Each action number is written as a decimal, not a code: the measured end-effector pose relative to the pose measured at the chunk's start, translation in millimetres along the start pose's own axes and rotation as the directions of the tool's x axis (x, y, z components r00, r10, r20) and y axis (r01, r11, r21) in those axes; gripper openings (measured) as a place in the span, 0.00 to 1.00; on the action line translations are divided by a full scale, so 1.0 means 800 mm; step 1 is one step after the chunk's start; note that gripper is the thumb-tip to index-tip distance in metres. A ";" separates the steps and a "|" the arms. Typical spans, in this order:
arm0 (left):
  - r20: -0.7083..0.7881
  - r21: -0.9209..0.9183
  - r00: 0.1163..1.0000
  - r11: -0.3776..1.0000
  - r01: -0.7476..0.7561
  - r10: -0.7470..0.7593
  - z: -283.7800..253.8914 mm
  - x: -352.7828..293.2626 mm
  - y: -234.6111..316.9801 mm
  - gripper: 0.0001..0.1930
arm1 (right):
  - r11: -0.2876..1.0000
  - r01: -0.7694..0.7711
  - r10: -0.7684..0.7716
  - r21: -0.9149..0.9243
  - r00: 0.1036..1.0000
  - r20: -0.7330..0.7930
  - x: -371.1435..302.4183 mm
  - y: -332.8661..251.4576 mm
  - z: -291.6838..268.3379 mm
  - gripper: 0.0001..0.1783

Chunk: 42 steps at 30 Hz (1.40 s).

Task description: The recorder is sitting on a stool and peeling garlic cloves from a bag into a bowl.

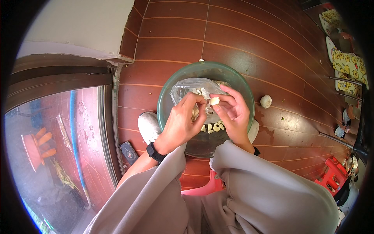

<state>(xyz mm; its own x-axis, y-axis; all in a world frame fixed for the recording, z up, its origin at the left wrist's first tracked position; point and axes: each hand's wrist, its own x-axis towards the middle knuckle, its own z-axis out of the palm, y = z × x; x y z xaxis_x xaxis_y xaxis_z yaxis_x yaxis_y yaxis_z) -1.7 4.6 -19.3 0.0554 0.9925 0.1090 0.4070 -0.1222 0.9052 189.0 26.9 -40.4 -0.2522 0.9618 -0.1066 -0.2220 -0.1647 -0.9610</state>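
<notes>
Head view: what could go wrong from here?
1. The peeled garlic clove is held at the fingertips of the right hand; it could slip, though the green basin below would probably catch it.
2. The clear plastic bag sits close to the loose peeled cloves; if it tips, its contents might mix with them.
3. The garlic bulb lies loose on the tiled floor, so it could get kicked.

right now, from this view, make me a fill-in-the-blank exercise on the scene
1. The right hand pinches a pale garlic ____ between thumb and finger.
2. The round basin under the hands is coloured ____.
3. The whole bulb lies on the ____, to the right of the basin.
4. The band on the left wrist is ____.

Missing words: clove; green; floor; black.
</notes>
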 end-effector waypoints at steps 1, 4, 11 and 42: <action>0.001 -0.003 1.000 1.000 0.018 -0.018 0.000 0.000 0.000 0.12 | 1.000 -0.004 0.004 0.025 1.000 0.002 0.001 -0.001 0.000 0.31; 0.011 -0.008 0.995 0.995 0.103 -0.103 -0.002 -0.001 0.002 0.10 | 0.995 -0.011 0.013 0.102 1.000 -0.015 0.001 -0.004 -0.001 0.29; 0.133 0.013 0.957 0.966 0.260 -0.259 -0.011 0.002 0.008 0.07 | 0.996 -0.073 0.074 0.044 0.997 -0.024 -0.001 -0.007 -0.005 0.27; -0.069 -0.013 0.991 0.994 -0.113 0.112 -0.005 0.004 0.003 0.12 | 0.980 -0.145 0.148 0.133 0.989 -0.015 0.001 0.001 -0.009 0.23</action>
<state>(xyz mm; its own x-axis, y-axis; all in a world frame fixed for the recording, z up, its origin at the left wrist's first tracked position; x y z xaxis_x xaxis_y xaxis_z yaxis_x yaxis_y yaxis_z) -4.5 7.5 -15.2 0.0377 0.9706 0.2375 0.3859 -0.2334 0.8925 195.2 28.7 -43.0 -0.2680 0.9299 -0.2519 -0.3068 -0.3303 -0.8927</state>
